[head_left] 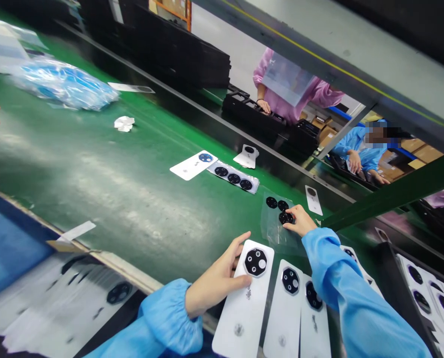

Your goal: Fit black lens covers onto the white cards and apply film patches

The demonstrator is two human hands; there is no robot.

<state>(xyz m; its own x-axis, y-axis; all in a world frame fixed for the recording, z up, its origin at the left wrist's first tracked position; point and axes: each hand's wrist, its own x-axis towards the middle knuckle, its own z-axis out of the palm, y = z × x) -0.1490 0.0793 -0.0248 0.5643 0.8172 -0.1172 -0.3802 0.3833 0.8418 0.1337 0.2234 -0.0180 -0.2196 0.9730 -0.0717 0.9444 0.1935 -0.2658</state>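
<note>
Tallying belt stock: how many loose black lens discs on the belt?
6. Three on the clear strip mid-belt; three on the film by the right hand, one under its fingers. More may be hidden under that hand.

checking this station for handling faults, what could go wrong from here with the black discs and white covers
1. The right hand presses on one black disc that lies on a loose clear film. The film may drag and shed the other discs.
2. The left hand grips the white cover only near its top. It lies close against the neighbouring covers and could scuff them.
3. Bare fingers may smudge the disc.
</note>
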